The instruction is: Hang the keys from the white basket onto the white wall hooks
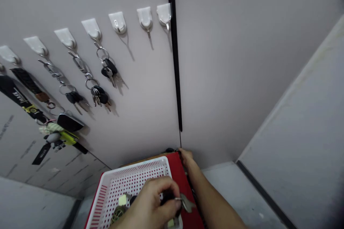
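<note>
My left hand [158, 198] is closed in a pinch over the near right part of a white plastic basket [168, 170]. Between its thumb and fingers is a bunch of keys [187, 203], with silver blades pointing right and a dark part under the fingers. My right hand [186, 155] reaches to the far right corner of the red surface [174, 161] under the basket, close to the wall. Its fingers are curled and partly hidden beside a small dark object [170, 150], whose kind I cannot make out. Partly covered items, including a pale yellow piece [122, 199], lie in the basket.
White hooks [145, 18] run in a row along the grey wall panel. Several carry key rings [109, 69] or lanyards [20, 96]; the three at the right end hold nothing. A black strip [176, 61] runs down the panel's seam.
</note>
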`<move>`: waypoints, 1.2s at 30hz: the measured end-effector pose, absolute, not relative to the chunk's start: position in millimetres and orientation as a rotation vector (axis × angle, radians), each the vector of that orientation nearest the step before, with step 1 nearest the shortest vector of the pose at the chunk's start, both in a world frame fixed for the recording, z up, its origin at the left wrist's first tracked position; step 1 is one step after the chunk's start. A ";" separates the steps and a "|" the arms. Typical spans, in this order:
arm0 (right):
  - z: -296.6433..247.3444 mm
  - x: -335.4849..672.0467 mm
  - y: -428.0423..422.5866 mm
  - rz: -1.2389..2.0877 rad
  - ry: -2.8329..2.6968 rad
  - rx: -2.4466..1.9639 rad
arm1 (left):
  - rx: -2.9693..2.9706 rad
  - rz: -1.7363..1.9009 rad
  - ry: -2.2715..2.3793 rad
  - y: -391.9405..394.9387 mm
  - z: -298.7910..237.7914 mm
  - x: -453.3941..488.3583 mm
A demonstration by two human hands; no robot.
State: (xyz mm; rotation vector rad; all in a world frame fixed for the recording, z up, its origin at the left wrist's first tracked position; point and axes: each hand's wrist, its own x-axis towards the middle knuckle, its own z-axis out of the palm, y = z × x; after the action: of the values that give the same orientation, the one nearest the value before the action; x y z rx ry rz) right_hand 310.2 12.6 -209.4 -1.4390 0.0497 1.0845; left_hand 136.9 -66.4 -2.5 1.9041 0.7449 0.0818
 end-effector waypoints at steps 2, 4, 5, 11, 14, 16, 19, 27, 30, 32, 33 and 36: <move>-207.7 309.8 12.2 1.089 0.080 -1.438 | 1.882 0.101 0.786 -56.1 -0.6 117.6; -202.9 308.5 9.0 1.092 0.089 -1.419 | 1.897 0.140 0.838 -45.8 -2.9 98.7; -199.5 307.4 6.9 1.094 0.075 -1.400 | 1.915 0.160 0.868 -41.3 -5.2 90.0; -168.6 300.2 -1.2 1.070 -0.053 -1.265 | 2.119 0.234 0.997 -30.6 -20.7 57.8; -145.9 301.8 -3.3 1.009 -0.115 -1.224 | 2.180 0.231 0.994 -32.4 -24.5 52.5; -126.9 304.3 -6.8 0.973 -0.163 -1.209 | 2.203 0.242 0.986 -32.6 -26.8 49.4; -91.6 304.2 -16.6 0.947 -0.237 -1.195 | 2.241 0.288 0.978 -29.4 -32.0 43.7; -8.3 249.5 -44.9 1.036 -0.586 -1.186 | 2.331 0.382 1.043 -14.0 -50.5 24.7; -9.2 219.4 -51.3 1.088 -0.715 -1.251 | 2.326 0.380 1.069 -14.3 -54.2 18.5; -18.2 203.3 -52.9 1.100 -0.810 -1.322 | 2.318 0.377 1.096 -15.7 -54.6 15.8; -23.5 197.0 -52.8 1.103 -0.858 -1.357 | 2.314 0.373 1.114 -16.3 -54.4 14.9; -37.5 183.8 -51.6 1.059 -1.037 -1.434 | 2.304 0.335 1.160 -16.0 -53.4 13.4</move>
State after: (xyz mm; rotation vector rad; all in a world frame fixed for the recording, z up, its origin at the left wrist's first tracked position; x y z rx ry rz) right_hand 183.8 -51.6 -37.5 -1.4335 -1.0369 1.0586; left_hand 13.4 -16.0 -53.4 2.3041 1.1599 0.3351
